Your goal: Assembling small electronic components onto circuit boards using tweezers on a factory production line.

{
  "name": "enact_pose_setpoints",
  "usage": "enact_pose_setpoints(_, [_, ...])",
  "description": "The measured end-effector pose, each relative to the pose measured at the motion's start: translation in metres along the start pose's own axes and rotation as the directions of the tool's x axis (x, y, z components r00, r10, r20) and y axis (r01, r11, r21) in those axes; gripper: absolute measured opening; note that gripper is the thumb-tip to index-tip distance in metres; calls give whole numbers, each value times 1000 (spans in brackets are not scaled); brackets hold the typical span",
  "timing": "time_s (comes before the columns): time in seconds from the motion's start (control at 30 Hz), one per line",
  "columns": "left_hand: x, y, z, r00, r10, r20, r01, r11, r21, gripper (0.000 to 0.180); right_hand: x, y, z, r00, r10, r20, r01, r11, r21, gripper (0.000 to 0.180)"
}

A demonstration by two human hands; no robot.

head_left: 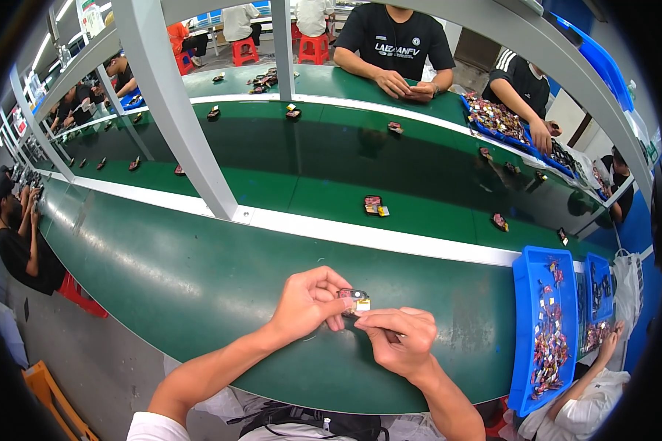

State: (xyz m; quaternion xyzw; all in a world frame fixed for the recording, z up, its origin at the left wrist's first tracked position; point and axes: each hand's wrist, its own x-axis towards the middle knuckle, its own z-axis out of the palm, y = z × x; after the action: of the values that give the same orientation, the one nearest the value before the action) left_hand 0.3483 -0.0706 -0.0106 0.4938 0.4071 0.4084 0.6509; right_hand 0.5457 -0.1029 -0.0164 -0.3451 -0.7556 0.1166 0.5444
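Over the green bench, my left hand (307, 303) grips a small electronic device (355, 295). It has a black housing, a reddish board inside and a white-and-yellow piece at its right side. Thumb and fingers close round its left edge. My right hand (404, 339) is pinched closed against the device's lower right edge; whatever lies between those fingertips is too small and covered to name. To the right, a blue tray (524, 323) holds many small reddish and white parts.
Beyond a white rail (309, 234), a green conveyor belt (301, 158) carries scattered devices, one (376, 206) fairly near. A grey post (180, 110) rises at left. A co-worker in black (393, 44) sits across; others work at the left and right. A second blue tray (599, 283) stands farther right.
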Motion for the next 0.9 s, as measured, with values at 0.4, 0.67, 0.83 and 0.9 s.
enact_pose_setpoints(0.4, [50,22,-8,984,122,-130,-97,979,179,14,4,7,1,991,20,-136,-24,999,-28,15])
enact_pose_setpoints(0.67, [141,43,-81,800,367,-474,-104,864,493,16,4,12,1,975,66,-211,-76,996,-37,17])
enact_pose_setpoints(0.83, [160,40,-106,681,582,-444,134,497,858,20,7,12,-3,976,28,-218,-42,997,-62,17])
enact_pose_setpoints(0.9, [158,47,-92,633,711,-305,266,171,949,31,7,13,-6,977,19,-214,-41,994,-98,17])
